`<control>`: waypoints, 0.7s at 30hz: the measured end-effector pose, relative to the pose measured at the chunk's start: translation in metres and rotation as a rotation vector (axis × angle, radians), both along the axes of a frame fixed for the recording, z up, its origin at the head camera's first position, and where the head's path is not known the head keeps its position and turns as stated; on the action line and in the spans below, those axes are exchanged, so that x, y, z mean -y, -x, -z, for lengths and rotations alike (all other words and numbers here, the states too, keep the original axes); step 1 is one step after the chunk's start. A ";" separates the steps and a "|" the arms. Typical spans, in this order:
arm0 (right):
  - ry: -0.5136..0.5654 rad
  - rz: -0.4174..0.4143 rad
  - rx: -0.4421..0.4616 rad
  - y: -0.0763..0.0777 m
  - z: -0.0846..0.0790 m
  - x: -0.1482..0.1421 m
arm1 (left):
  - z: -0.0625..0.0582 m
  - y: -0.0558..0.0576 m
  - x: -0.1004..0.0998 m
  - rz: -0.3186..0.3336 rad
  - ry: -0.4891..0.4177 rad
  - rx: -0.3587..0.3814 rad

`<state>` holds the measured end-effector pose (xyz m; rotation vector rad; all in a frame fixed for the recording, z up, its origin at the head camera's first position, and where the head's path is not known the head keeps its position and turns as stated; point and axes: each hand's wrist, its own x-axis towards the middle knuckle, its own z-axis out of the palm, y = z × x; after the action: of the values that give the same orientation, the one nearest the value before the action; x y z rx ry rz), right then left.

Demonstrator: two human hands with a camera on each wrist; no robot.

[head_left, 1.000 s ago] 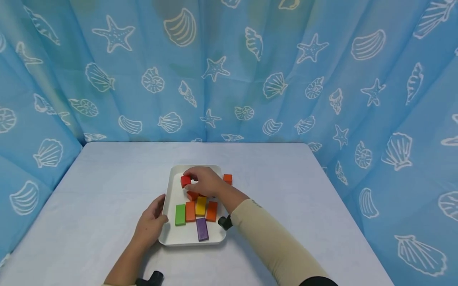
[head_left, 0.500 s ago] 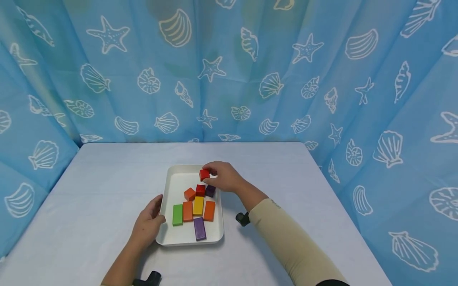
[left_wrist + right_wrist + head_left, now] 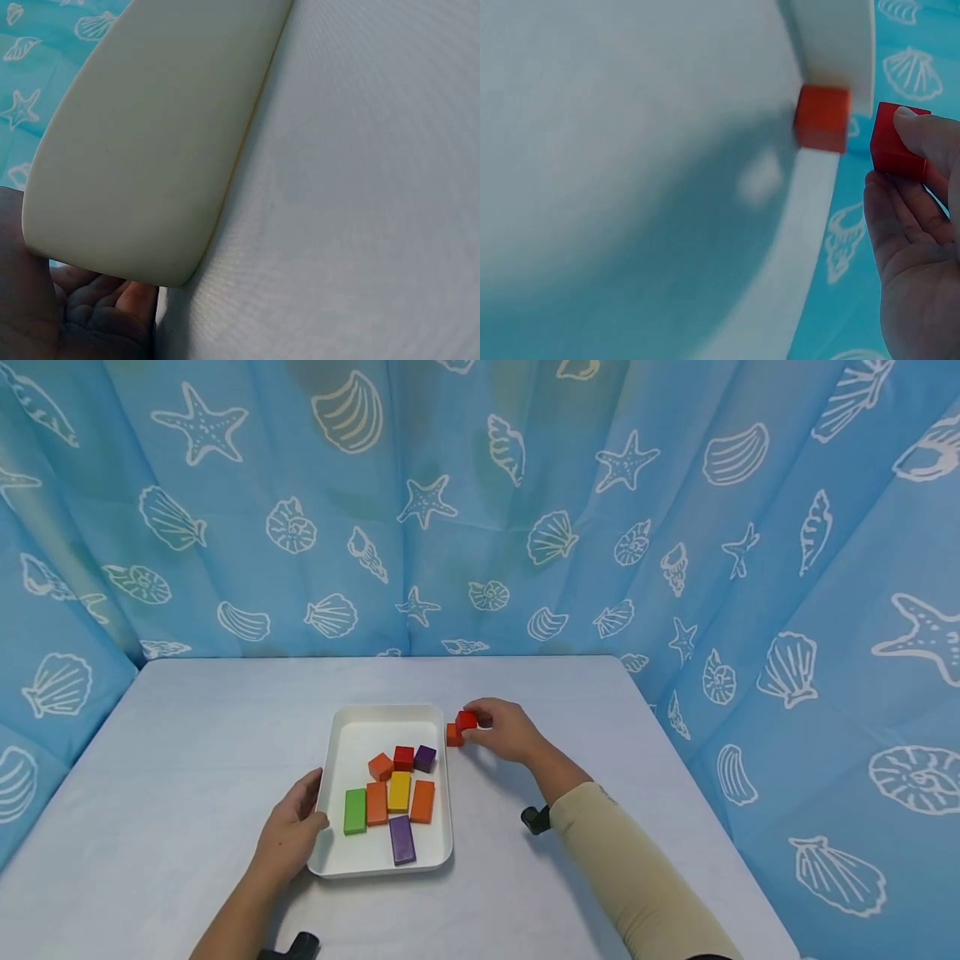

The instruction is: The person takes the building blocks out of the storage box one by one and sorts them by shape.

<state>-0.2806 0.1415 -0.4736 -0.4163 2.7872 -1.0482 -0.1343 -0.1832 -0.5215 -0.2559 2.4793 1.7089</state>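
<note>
My right hand (image 3: 510, 732) pinches a red cube (image 3: 466, 720) between thumb and fingers, just outside the tray's upper right side. In the right wrist view the red cube (image 3: 898, 142) is raised above the table, apart from an orange cube (image 3: 823, 118) that sits against the tray's outer wall. With the thumb over the rim and the fingers outside, my left hand (image 3: 291, 827) grips the left side of the white tray (image 3: 442, 852). Inside the tray, an orange cube (image 3: 381, 767), a red cube (image 3: 403, 758) and a purple cube (image 3: 425, 758) form a row.
Below the cubes lie flat rectangular blocks: green (image 3: 355, 811), orange (image 3: 377, 803), yellow (image 3: 399, 792), a second orange block (image 3: 422, 802) and purple (image 3: 402, 840). A white cloth covers the table (image 3: 585, 843). A blue shell-print curtain (image 3: 480, 510) hangs behind and at the sides.
My right hand has carried the red cube rightward from above the tray, past its right rim, to beside the orange cube outside. My left hand keeps its grip on the tray.
</note>
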 end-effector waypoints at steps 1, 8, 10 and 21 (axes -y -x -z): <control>0.000 0.002 -0.003 0.001 0.002 -0.003 | 0.000 0.000 0.000 -0.002 -0.001 0.002; -0.042 0.063 0.023 0.006 0.022 -0.020 | 0.002 -0.001 0.000 -0.005 0.000 0.004; -0.045 0.073 0.032 0.006 0.026 -0.023 | 0.002 -0.001 -0.001 -0.006 -0.001 0.006; -0.062 0.036 0.001 0.010 0.039 -0.029 | 0.002 -0.002 -0.001 -0.009 -0.007 -0.011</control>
<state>-0.2905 0.1706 -0.5126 -0.3598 2.8280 -0.9654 -0.1327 -0.1825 -0.5233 -0.2578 2.4838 1.7264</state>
